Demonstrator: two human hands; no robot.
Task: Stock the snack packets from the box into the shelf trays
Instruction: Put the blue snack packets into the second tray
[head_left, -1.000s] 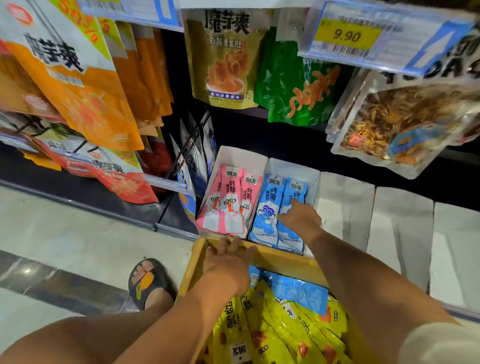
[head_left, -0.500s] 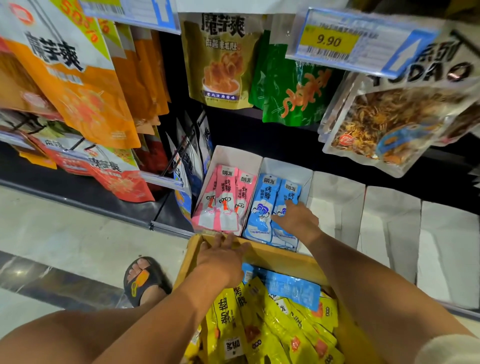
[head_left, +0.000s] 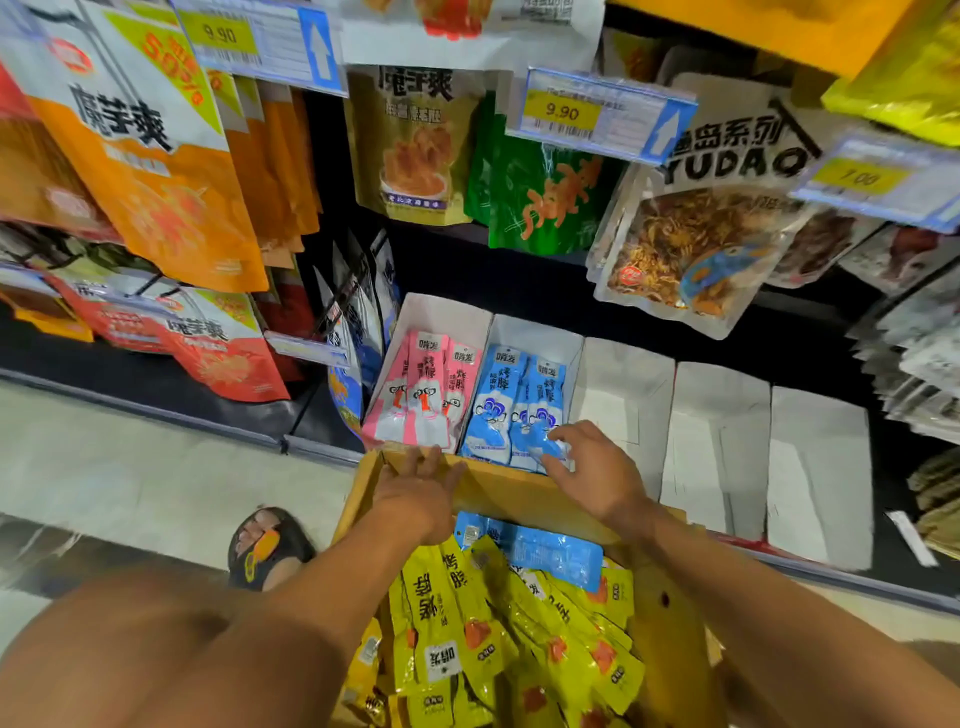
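A cardboard box sits at bottom centre, full of yellow snack packets with a few blue packets on top at its far end. Behind it on the low shelf stand white trays: one with pink packets, then the blue-packet tray holding blue packets. My left hand lies flat over the box's far rim, fingers spread. My right hand reaches over the rim, fingers touching the lower end of the rightmost blue packet in the tray.
Three white trays stand to the right of the blue one. Hanging snack bags and price tags crowd the hooks above. A sandalled foot rests on the tiled floor left of the box.
My right hand slid back down from the middle of the blue packets to their lower ends. The left hand stayed on the box rim. The camera tilted up slightly.
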